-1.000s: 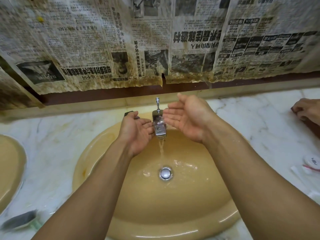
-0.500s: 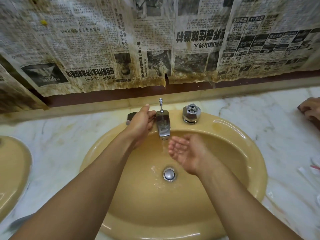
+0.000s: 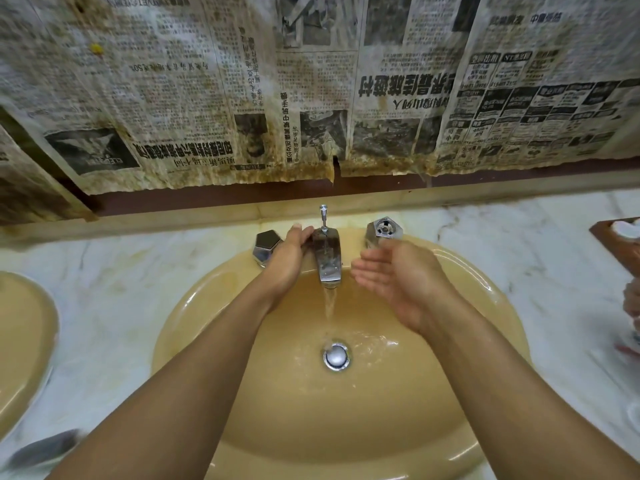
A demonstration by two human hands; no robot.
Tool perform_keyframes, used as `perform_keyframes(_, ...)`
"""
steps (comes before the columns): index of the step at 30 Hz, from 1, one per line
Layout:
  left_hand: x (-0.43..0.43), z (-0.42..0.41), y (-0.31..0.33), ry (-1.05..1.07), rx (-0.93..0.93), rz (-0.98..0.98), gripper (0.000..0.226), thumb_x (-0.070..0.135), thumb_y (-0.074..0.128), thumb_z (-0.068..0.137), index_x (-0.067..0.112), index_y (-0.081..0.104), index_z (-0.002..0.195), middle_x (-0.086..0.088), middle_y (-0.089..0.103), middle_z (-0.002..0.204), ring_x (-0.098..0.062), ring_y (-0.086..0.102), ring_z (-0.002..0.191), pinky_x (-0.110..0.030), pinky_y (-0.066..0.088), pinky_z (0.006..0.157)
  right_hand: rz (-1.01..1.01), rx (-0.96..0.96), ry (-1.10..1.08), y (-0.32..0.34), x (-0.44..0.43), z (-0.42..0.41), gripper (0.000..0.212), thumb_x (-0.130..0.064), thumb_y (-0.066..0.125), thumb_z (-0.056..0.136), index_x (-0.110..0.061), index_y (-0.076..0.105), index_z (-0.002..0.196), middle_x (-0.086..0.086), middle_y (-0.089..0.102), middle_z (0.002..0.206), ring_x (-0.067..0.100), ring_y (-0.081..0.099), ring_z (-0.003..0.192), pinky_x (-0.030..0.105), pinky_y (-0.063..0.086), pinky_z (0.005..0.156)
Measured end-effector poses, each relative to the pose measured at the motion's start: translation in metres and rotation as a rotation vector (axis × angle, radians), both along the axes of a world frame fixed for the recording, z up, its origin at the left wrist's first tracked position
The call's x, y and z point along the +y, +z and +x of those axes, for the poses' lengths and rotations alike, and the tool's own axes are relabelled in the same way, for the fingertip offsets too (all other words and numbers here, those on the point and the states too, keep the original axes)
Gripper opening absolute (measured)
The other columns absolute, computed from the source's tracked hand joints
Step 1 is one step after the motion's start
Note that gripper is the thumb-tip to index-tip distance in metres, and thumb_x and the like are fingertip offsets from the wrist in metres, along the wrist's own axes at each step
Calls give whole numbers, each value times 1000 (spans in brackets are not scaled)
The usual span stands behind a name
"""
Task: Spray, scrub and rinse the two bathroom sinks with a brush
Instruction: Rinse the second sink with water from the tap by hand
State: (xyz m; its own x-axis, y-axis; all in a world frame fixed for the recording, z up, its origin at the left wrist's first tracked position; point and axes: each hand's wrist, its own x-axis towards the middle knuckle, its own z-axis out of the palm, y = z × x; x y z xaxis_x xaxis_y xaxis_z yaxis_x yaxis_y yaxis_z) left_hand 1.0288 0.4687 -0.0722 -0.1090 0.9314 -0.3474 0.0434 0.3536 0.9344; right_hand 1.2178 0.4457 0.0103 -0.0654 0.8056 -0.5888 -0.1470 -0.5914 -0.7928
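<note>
A tan oval sink [image 3: 460, 403] fills the middle of the view, with a chrome drain [image 3: 335, 356] at its bottom. Water runs from the chrome tap [image 3: 328, 258] into the basin. My left hand [image 3: 285, 259] rests against the left side of the tap, its fingers laid on the spout's top. My right hand [image 3: 391, 277] hovers cupped, palm up, just right of the spout, holding nothing. Two chrome knobs flank the tap: the left knob [image 3: 265, 245] and the right knob [image 3: 384, 230]. A second tan sink [image 3: 20, 341] shows at the left edge.
White marble counter [image 3: 114, 306] surrounds both sinks. A dark brush-like object [image 3: 45, 448] lies blurred at the lower left. A brown wooden tray [image 3: 620, 244] and another person's hand [image 3: 632, 299] are at the right edge. Stained newspaper [image 3: 311, 81] covers the wall behind.
My right hand has risen from under the water stream to the right side of the spout. My left hand stays on the tap. The camera has tilted a little lower.
</note>
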Motion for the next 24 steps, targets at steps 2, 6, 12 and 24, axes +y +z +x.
perform_keyframes(2, -12, -4, -8, -22, -35, 18, 66, 51, 9, 111, 15, 35, 159, 8, 40, 161, -4, 37, 147, -32, 13, 128, -143, 114, -44, -22, -8, -1, 41, -26, 39, 110, 8, 61, 107, 29, 67, 116, 38, 67, 108, 44, 55, 97)
perform_keyframes(6, -18, -1, -8, -41, -73, 47, 64, 47, 7, 111, 14, 34, 159, 9, 37, 161, -3, 34, 148, -26, 13, 125, -423, 497, -152, -48, -17, -15, 46, -27, 39, 110, 14, 59, 114, 33, 62, 124, 43, 63, 115, 50, 61, 79)
perform_keyframes(12, 10, 10, -4, -45, -47, 28, 56, 60, 18, 105, 29, 54, 135, 7, 57, 139, -7, 51, 128, -29, 32, 110, -446, 577, -150, -58, -17, -26, 43, -25, 39, 109, 11, 63, 106, 27, 73, 88, 36, 75, 74, 43, 64, 58)
perform_keyframes(24, 42, 26, -1, 57, -87, 78, 67, 39, 10, 112, 12, 70, 116, -13, 69, 127, -17, 64, 117, -34, 44, 105, -288, 274, -112, -25, -8, -19, 38, -16, 38, 107, 9, 60, 89, 27, 70, 85, 41, 68, 77, 42, 62, 63)
